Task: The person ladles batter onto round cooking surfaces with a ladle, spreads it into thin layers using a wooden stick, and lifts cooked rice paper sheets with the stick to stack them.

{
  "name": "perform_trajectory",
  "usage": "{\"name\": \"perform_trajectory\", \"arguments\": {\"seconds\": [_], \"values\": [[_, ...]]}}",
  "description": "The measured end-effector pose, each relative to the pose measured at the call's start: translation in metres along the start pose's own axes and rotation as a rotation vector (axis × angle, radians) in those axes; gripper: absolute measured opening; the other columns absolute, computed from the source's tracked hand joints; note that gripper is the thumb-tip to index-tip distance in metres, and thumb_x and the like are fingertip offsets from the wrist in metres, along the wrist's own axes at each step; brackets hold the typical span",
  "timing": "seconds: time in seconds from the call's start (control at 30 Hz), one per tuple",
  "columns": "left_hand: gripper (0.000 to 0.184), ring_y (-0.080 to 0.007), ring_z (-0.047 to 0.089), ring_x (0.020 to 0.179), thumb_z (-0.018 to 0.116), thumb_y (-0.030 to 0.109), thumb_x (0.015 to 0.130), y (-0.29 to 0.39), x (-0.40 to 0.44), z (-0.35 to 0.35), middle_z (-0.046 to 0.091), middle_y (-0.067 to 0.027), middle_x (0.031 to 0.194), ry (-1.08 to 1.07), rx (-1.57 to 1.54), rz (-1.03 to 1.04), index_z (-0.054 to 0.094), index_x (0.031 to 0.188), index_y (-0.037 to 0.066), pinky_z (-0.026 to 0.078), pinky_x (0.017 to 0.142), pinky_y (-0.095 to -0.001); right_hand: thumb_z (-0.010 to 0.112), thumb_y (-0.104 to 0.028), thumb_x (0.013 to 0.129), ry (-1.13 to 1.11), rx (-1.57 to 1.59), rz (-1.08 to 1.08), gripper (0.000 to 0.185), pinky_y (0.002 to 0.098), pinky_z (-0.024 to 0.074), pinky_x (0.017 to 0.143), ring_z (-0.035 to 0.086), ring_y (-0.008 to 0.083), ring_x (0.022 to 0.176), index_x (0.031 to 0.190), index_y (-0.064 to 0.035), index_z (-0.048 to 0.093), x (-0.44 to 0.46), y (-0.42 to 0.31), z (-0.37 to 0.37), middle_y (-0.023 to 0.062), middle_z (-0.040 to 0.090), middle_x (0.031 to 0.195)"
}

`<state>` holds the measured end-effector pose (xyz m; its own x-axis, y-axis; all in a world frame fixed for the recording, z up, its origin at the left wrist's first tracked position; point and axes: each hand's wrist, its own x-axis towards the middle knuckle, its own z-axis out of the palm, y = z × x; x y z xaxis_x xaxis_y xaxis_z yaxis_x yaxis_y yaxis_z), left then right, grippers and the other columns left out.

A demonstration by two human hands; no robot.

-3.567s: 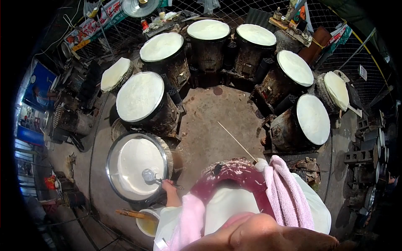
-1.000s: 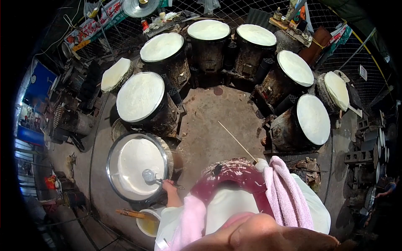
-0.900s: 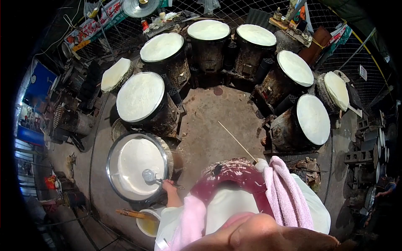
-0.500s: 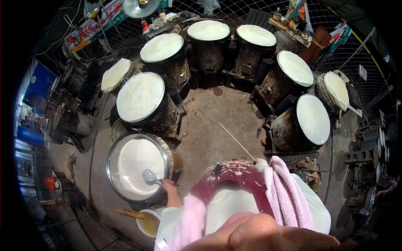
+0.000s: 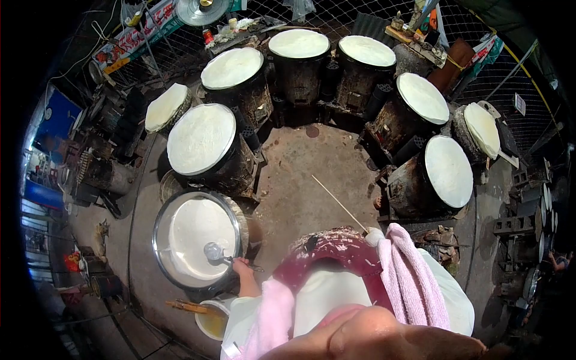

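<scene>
My left hand (image 5: 243,266) is closed round the handle of a ladle (image 5: 213,251), whose round bowl rests at the surface of white batter. The batter fills much of a wide metal-rimmed basin (image 5: 157,252) at the lower left. My right hand (image 5: 374,236), in a white glove, is closed on a thin stick (image 5: 336,200) that slants up and left over the floor. Its fingers are partly hidden beside a pink towel (image 5: 414,279). Round stoves stand in an arc ahead, with pale sheets (image 5: 201,138) covering their tops.
A white bucket (image 5: 211,324) with yellowish liquid and a wooden piece across it stands below the basin. Stacked pale sheets (image 5: 482,129) lie at the right, others (image 5: 166,108) at the left. A fan (image 5: 200,11) is at the top. Part of a person (image 5: 558,261) shows at the far right.
Both my hands, the ladle and the stick look unmoved. At the far right edge, the visible part of the other person has shifted position.
</scene>
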<state>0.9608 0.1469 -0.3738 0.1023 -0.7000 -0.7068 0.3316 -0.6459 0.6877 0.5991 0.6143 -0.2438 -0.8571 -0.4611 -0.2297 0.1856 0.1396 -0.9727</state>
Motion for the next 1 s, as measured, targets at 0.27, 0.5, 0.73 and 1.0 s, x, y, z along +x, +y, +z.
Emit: {"name": "perform_trajectory", "arguments": {"seconds": [0.27, 0.5, 0.73, 1.0], "values": [[0.03, -0.0132, 0.036, 0.05, 0.037, 0.027, 0.1, 0.0, 0.0, 0.0, 0.041, -0.0012, 0.062, 0.002, 0.002, -0.005, 0.044, 0.079, 0.007, 0.034, 0.042, -0.0269, 0.052, -0.019, 0.092, 0.079, 0.191, 0.1, 0.018, 0.0222, 0.0378, 0.065, 0.046, 0.0094, 0.072, 0.078, -0.0091, 0.055, -0.001, 0.003, 0.003, -0.0015, 0.048, 0.075], [0.03, -0.0134, 0.036, 0.049, 0.038, 0.027, 0.1, 0.002, -0.004, 0.003, 0.04, -0.0011, 0.061, 0.013, -0.019, -0.018, 0.044, 0.078, 0.007, 0.033, 0.042, -0.0269, 0.053, -0.02, 0.092, -0.052, 0.152, 0.013, 0.017, 0.0224, 0.0367, 0.064, 0.045, 0.0095, 0.072, 0.078, -0.0091, 0.055, -0.006, -0.017, 0.006, -0.0012, 0.047, 0.075], [0.028, -0.0137, 0.035, 0.048, 0.04, 0.025, 0.098, -0.001, 0.004, -0.001, 0.04, -0.0011, 0.061, 0.0, -0.022, -0.015, 0.043, 0.077, 0.007, 0.032, 0.042, -0.028, 0.051, -0.018, 0.092, -0.015, -0.009, -0.071, 0.017, 0.0233, 0.037, 0.064, 0.045, 0.011, 0.072, 0.078, -0.008, 0.054, 0.004, 0.018, -0.006, 0.0003, 0.048, 0.075], [0.028, -0.0149, 0.036, 0.049, 0.04, 0.025, 0.098, -0.004, 0.011, -0.002, 0.04, -0.0026, 0.062, -0.001, -0.016, -0.003, 0.043, 0.078, 0.006, 0.034, 0.043, -0.029, 0.048, -0.014, 0.091, -0.1, -0.268, -0.086, 0.017, 0.0274, 0.0417, 0.067, 0.052, 0.0173, 0.075, 0.08, -0.006, 0.057, 0.011, 0.04, -0.026, 0.0046, 0.052, 0.076]]}}
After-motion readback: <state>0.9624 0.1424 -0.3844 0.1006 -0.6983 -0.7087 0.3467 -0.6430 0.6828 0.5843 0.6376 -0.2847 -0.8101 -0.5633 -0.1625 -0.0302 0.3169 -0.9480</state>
